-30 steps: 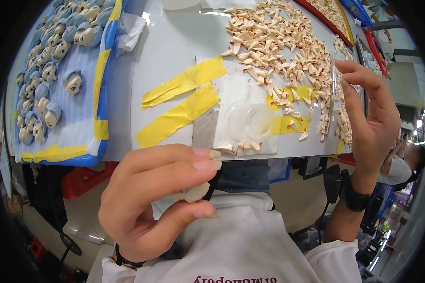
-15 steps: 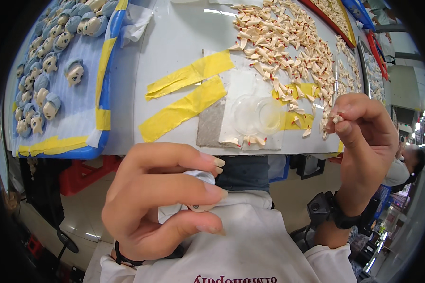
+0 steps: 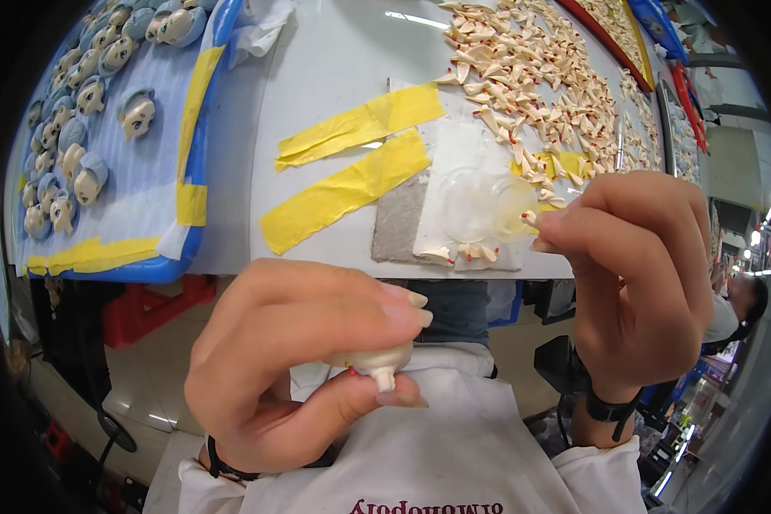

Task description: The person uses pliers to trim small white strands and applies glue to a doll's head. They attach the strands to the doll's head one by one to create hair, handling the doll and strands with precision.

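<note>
My left hand (image 3: 270, 364) is closed around a small doll head (image 3: 375, 358), held in front of my shirt. Its pale underside and a short neck stub show between the fingers and thumb; the rest is hidden. A small cream piece with a red end (image 3: 528, 218) is pinched in the fingertips of my right hand (image 3: 647, 265). That hand hovers over the right edge of a round clear dish (image 3: 471, 206) on a white sheet, and I cannot tell whether the piece touches the dish. A few similar cream pieces (image 3: 478, 252) lie at the table's front edge.
At the left, a blue-rimmed tray (image 3: 199, 163) carries several doll heads with blue-grey hair (image 3: 87, 183). Many cream pieces with red ends (image 3: 531, 77) spread over the back right. Strips of yellow tape (image 3: 351, 193) cross the table (image 3: 317, 68). A person (image 3: 737, 304) is at far right.
My right hand has moved left, bringing the small cream piece over the clear dish. In my left hand the doll head has turned, so its neck stub now shows.
</note>
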A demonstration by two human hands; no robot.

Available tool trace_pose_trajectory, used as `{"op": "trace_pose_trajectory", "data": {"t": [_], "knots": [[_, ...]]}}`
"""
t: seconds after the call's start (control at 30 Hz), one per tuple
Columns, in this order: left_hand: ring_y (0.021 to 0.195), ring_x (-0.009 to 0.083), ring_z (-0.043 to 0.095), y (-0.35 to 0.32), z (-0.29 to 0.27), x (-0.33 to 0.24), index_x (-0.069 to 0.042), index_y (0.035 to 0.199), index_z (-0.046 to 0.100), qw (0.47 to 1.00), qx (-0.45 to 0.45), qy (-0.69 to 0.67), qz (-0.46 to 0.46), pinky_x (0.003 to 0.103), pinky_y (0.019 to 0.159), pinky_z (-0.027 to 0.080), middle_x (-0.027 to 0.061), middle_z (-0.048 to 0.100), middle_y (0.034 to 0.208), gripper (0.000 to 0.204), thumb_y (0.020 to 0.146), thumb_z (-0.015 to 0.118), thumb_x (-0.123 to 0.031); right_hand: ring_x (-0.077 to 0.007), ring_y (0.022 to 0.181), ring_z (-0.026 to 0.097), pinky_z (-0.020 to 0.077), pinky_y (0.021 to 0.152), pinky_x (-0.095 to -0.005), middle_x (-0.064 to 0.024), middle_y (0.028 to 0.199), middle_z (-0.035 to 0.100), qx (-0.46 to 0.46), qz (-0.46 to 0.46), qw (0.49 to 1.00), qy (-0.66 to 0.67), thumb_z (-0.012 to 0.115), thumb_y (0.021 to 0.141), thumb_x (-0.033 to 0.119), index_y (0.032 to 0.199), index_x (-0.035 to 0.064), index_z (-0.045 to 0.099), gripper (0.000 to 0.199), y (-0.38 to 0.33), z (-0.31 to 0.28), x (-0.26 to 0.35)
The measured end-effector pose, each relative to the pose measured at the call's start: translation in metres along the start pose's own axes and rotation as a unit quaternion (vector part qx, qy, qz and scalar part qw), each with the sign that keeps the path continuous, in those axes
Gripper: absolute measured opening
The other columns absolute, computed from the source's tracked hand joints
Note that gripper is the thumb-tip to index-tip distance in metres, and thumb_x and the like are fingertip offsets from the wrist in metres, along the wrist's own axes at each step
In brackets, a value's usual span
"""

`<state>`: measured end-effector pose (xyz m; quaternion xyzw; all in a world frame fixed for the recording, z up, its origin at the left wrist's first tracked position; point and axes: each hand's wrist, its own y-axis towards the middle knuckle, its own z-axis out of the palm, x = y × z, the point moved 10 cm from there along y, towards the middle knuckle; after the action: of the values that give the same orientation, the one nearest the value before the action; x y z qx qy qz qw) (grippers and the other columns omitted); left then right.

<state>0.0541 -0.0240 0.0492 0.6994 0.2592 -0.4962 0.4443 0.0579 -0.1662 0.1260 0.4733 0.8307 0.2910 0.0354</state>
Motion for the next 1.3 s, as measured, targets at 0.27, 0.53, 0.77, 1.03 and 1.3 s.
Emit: {"op": "trace_pose_trajectory", "data": {"t": [0.27,0.53,0.77,1.03,1.3], "knots": [[0.078,0.0249,0.062,0.008,0.003,0.006,0.004,0.104,0.052,0.994,-0.059,-0.087,-0.017,0.033,0.067,0.053,0.018,0.052,0.099,0.043,0.075,0.076,-0.016,-0.0213,0.07,0.055,0.0421,0.061,-0.03,-0.008,0.073,0.058,0.008,0.014,1.0,-0.013,0.071,0.062,-0.003,0.077,0.0014,0.064,0.017,0.001,0.0,0.001],[0.077,0.0223,0.062,0.007,0.013,0.017,0.003,0.106,0.05,0.97,-0.095,-0.205,-0.086,0.032,0.068,0.053,0.0149,0.057,0.095,0.052,0.074,0.078,-0.028,-0.0123,0.069,0.046,0.0363,0.062,-0.0195,-0.0106,0.08,0.052,-0.059,0.202,0.942,0.261,0.067,0.078,0.006,0.085,0.0011,0.058,0.012,-0.026,-0.002,-0.001],[0.078,0.0179,0.061,0.002,0.015,0.018,0.003,0.103,0.053,0.952,-0.149,-0.239,-0.116,0.027,0.069,0.051,0.0156,0.058,0.095,0.049,0.075,0.077,-0.028,-0.0127,0.065,0.047,0.0367,0.06,-0.0203,-0.0091,0.076,0.052,-0.029,0.195,0.942,0.273,0.069,0.075,0.005,0.081,0.0037,0.06,0.011,-0.037,0.01,0.002],[0.072,0.0142,0.058,0.002,0.013,0.011,0.004,0.101,0.056,0.978,-0.098,-0.164,-0.079,0.023,0.069,0.047,0.0156,0.06,0.09,0.045,0.074,0.078,-0.024,-0.0151,0.062,0.051,0.0388,0.058,-0.0235,-0.0077,0.07,0.055,0.054,0.117,0.969,0.209,0.071,0.066,-0.001,0.077,0.0063,0.063,0.015,-0.01,0.008,0.017],[0.076,0.0221,0.06,0.02,0.016,-0.026,0.003,0.1,0.056,0.991,-0.038,0.063,0.109,0.03,0.069,0.047,0.0171,0.061,0.091,0.041,0.075,0.077,-0.023,-0.0158,0.082,0.056,0.0445,0.073,-0.0273,-0.0127,0.096,0.058,0.074,0.204,0.838,0.501,0.082,0.067,0.026,0.114,-0.0014,0.042,0.067,-0.038,0.025,-0.003]]}}
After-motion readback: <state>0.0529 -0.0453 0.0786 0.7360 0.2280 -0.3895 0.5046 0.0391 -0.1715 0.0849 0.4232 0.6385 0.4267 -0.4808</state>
